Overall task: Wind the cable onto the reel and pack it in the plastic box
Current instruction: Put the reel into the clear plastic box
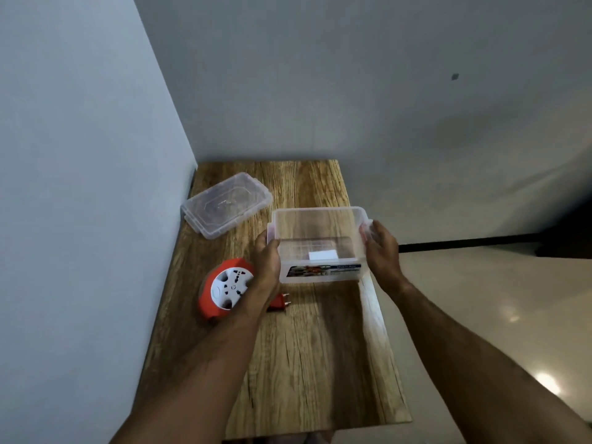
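A clear plastic box (317,225) with no lid on it stands near the table's right edge, a printed label on its near wall. My left hand (269,261) grips its left side and my right hand (381,248) grips its right side. A small white object lies inside at the bottom. To the left lies the red cable reel (221,290) with a white socket face, partly behind my left forearm. Its red plug (280,302) rests on the table beside it. The cable itself is not visible.
The box's clear lid (226,205) lies at the back left of the wooden table (307,363), close to the left wall. The table is narrow; its right edge drops to a pale shiny floor. Walls close in behind and on the left.
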A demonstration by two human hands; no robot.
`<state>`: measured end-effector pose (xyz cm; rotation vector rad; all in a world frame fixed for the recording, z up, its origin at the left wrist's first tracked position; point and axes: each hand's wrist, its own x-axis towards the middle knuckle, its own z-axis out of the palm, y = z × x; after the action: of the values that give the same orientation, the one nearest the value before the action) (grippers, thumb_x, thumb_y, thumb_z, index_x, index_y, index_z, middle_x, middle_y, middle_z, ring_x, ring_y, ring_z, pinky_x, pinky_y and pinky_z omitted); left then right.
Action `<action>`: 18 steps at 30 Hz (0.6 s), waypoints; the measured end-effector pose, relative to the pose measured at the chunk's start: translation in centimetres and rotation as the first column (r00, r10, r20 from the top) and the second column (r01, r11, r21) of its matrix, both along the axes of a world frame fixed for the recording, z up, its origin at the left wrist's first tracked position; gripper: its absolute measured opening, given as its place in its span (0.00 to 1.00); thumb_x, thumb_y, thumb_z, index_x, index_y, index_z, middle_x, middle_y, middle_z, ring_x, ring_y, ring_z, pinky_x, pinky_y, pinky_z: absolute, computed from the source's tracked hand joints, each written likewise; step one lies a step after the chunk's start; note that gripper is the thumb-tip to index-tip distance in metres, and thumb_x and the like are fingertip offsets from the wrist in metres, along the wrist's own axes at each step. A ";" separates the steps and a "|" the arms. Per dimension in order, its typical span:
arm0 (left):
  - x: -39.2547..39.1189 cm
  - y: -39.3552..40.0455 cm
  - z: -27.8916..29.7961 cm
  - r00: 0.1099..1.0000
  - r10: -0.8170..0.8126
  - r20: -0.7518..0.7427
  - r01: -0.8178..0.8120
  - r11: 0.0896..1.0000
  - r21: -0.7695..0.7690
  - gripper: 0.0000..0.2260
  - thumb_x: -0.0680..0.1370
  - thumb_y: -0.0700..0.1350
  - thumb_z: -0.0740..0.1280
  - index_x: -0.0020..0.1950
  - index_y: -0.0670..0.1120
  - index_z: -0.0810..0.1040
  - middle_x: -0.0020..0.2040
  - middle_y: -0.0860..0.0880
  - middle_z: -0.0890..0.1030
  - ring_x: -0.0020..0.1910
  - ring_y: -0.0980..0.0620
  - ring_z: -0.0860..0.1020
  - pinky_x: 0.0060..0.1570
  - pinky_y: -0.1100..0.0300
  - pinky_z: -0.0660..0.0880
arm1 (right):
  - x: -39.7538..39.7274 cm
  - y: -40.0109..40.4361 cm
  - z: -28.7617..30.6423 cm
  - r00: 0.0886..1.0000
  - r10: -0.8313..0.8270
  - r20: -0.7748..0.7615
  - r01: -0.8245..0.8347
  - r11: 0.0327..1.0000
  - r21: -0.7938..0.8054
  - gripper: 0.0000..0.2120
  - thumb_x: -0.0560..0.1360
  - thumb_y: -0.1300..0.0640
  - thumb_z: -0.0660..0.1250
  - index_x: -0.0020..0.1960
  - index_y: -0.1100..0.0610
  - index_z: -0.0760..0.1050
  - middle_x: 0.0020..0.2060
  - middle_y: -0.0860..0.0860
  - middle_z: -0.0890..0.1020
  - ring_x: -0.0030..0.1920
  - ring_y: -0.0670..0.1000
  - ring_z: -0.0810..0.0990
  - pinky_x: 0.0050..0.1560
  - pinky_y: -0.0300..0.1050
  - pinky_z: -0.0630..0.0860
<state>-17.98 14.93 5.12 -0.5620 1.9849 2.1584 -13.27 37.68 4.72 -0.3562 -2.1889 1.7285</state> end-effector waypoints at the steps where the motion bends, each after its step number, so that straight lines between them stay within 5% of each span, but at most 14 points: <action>1: 0.2 0.1 -0.1 1.000 0.006 0.004 -0.006 1.000 0.011 0.17 0.81 0.42 0.62 0.69 0.47 0.75 0.57 0.43 0.83 0.51 0.45 0.83 0.46 0.49 0.82 | 0.3 0.0 0.1 1.000 0.013 -0.004 -0.013 1.000 -0.013 0.06 0.84 0.61 0.61 0.52 0.62 0.74 0.47 0.61 0.81 0.46 0.56 0.82 0.41 0.47 0.81; 4: 0.5 0.1 -0.5 1.000 0.002 0.001 -0.002 0.999 0.032 0.17 0.80 0.42 0.62 0.69 0.48 0.75 0.58 0.43 0.83 0.53 0.45 0.83 0.52 0.46 0.82 | 0.8 -0.2 0.3 0.999 0.036 -0.017 -0.037 0.998 -0.047 0.07 0.84 0.58 0.61 0.54 0.62 0.74 0.48 0.59 0.81 0.48 0.55 0.83 0.43 0.44 0.82; 10: 1.2 -0.3 0.1 0.999 0.011 -0.032 -0.011 1.000 -0.004 0.15 0.82 0.43 0.62 0.69 0.48 0.73 0.59 0.47 0.81 0.52 0.48 0.82 0.48 0.51 0.81 | 0.6 0.4 -1.2 0.998 -0.021 0.054 0.018 0.998 0.054 0.09 0.83 0.54 0.61 0.61 0.55 0.75 0.56 0.55 0.80 0.58 0.56 0.81 0.49 0.47 0.84; 14: 0.4 -1.8 1.4 0.995 0.017 -0.097 -0.025 0.996 -0.090 0.17 0.82 0.43 0.61 0.71 0.46 0.70 0.65 0.49 0.77 0.56 0.52 0.78 0.48 0.59 0.77 | 0.2 0.5 -0.5 0.967 -0.218 0.129 0.178 0.947 0.268 0.23 0.82 0.58 0.63 0.76 0.58 0.66 0.74 0.56 0.69 0.75 0.56 0.65 0.73 0.55 0.67; 18: -0.5 -4.2 3.8 0.985 0.041 -0.168 -0.066 0.987 -0.147 0.15 0.82 0.42 0.60 0.70 0.47 0.70 0.60 0.49 0.77 0.57 0.50 0.78 0.54 0.58 0.75 | -1.2 -1.0 2.1 0.982 -0.185 0.037 0.158 0.915 0.371 0.23 0.81 0.64 0.62 0.75 0.60 0.66 0.73 0.58 0.69 0.75 0.55 0.63 0.72 0.44 0.60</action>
<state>-18.52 10.75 8.92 -0.4766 2.2614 2.1612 -14.51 36.73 6.81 -0.5015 -2.3886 1.1981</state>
